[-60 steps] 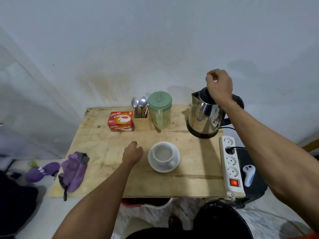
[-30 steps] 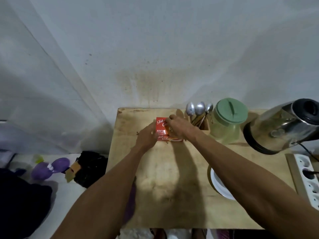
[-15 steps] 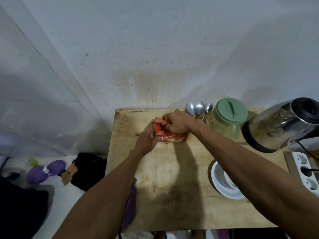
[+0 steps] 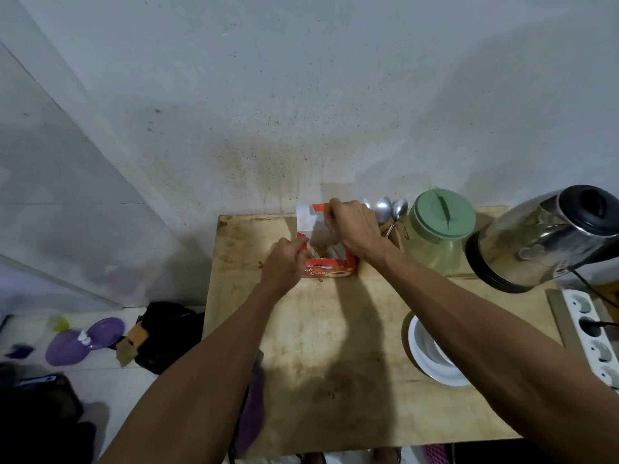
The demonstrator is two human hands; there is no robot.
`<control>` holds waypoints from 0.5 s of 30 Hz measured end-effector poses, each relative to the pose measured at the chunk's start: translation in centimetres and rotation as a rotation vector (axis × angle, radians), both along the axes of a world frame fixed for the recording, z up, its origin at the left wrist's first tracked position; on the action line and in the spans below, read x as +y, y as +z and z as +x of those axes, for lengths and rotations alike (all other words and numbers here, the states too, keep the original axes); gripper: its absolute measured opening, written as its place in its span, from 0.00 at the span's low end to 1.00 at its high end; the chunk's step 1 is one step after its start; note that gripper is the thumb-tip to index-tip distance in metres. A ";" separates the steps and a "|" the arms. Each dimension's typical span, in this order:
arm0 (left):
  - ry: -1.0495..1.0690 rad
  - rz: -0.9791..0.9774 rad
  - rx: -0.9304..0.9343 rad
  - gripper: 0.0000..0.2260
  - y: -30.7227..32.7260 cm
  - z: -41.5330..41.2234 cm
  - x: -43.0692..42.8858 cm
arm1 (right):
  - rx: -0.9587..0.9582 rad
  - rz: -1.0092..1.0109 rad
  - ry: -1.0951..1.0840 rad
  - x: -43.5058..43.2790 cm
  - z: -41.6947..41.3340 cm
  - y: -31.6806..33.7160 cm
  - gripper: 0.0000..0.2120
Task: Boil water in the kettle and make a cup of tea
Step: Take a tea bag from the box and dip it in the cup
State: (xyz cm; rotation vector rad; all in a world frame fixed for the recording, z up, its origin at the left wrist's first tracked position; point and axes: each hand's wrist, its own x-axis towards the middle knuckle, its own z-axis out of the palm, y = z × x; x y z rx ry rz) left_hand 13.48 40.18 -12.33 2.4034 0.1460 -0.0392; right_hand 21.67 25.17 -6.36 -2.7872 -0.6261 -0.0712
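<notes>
A red tea box point(image 4: 330, 266) stands open at the back of the wooden table point(image 4: 335, 346), with tea bags showing inside. My left hand point(image 4: 284, 262) grips the box's left end. My right hand point(image 4: 351, 226) pinches the raised lid flap point(image 4: 310, 217) at the far side. The steel kettle point(image 4: 542, 239) with a black lid stands at the back right. A white cup on a saucer point(image 4: 432, 356) sits right of centre, partly hidden by my right forearm.
Spoons point(image 4: 388, 209) stand in a wooden holder beside a green-lidded jar point(image 4: 438, 226). A white power strip point(image 4: 593, 333) lies along the table's right edge with the kettle's cord plugged in. On the floor at left are a purple object point(image 4: 83, 341) and a black bag point(image 4: 167, 333).
My right hand left the kettle lid and both hands went to the tea box. The box's lid has since been lifted open. The view has shifted left.
</notes>
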 end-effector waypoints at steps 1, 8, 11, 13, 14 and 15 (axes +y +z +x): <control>-0.002 0.005 -0.004 0.16 0.0 -0.1 -0.1 | 0.048 0.030 0.026 0.0 -0.5 -0.3 0.08; 0.004 0.044 0.025 0.20 -1.0 -0.3 0.1 | 0.390 -0.169 0.199 1.0 -1.1 -2.4 0.10; -0.010 0.041 0.009 0.20 -1.4 -0.2 0.1 | 0.438 -0.267 0.209 1.6 -0.2 -2.7 0.10; -0.007 0.038 0.003 0.21 -1.5 -0.1 0.0 | 0.466 -0.293 0.206 1.9 0.3 -3.0 0.10; -0.003 0.036 0.005 0.21 -1.6 0.0 0.0 | 0.474 -0.306 0.196 2.1 0.4 -3.1 0.11; 0.000 0.032 0.006 0.21 -1.7 0.0 0.0 | 0.471 -0.320 0.184 2.2 0.5 -3.3 0.10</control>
